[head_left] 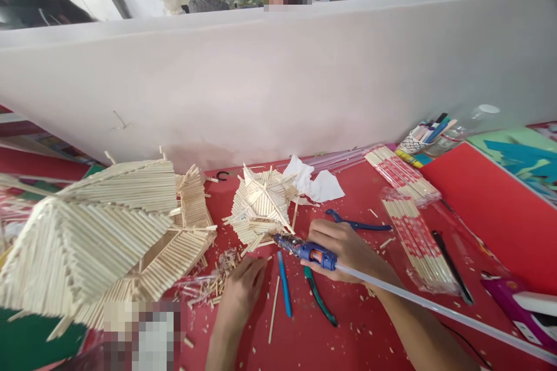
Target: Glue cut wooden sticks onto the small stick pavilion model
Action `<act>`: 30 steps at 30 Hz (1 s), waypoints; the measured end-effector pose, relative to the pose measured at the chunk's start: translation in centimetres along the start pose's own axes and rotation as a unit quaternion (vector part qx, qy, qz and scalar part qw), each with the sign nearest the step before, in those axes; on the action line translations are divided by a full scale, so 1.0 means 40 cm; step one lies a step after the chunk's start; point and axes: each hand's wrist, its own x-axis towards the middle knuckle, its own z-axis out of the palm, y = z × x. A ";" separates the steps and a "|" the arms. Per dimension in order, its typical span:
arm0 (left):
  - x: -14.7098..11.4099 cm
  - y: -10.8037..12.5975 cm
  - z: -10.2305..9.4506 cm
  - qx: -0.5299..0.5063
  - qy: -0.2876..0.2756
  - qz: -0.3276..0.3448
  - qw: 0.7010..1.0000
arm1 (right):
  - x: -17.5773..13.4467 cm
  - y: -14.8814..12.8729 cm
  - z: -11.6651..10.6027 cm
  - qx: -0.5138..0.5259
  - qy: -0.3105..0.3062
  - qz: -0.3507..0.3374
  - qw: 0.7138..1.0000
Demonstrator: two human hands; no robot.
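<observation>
Head view: the small stick model (264, 194) is standing on the red table (313, 345), ahead of both hands and near the middle. The right hand (342, 248) is closing around a blue glue gun (319, 256), whose nozzle is pointing at the model's front edge; actual contact cannot be told. A long glue stick (435, 299) is projecting from the gun's rear and passing over the right forearm. The left hand (244, 279) is lying in front of the model with fingers bending close together; whether they are gripping anything cannot be told.

Stick offcuts (217, 283) are littering the area beside the left hand. A large stick model (117, 203) is crowding the left side. Between the hands, a blue rod (285, 285) and a loose stick (274, 310) are lying apart. A green handle (321, 299) is emerging just below the right hand; blue pliers (364, 225) are lying beyond it. White tissue (324, 186) is resting beside the small model.

Farther right, two stick packs (420, 246) are showing red print, too small to read. A red board (496, 214), a pen cup (411, 144) and a clear bottle (467, 126) are bordering them; the bottle's label is remaining illegible. A white partition (282, 81) is closing off the rear.
</observation>
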 end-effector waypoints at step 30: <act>-0.010 -0.012 -0.001 0.076 -0.019 -0.025 0.997 | -0.014 -0.001 0.026 -0.042 -0.010 0.014 0.999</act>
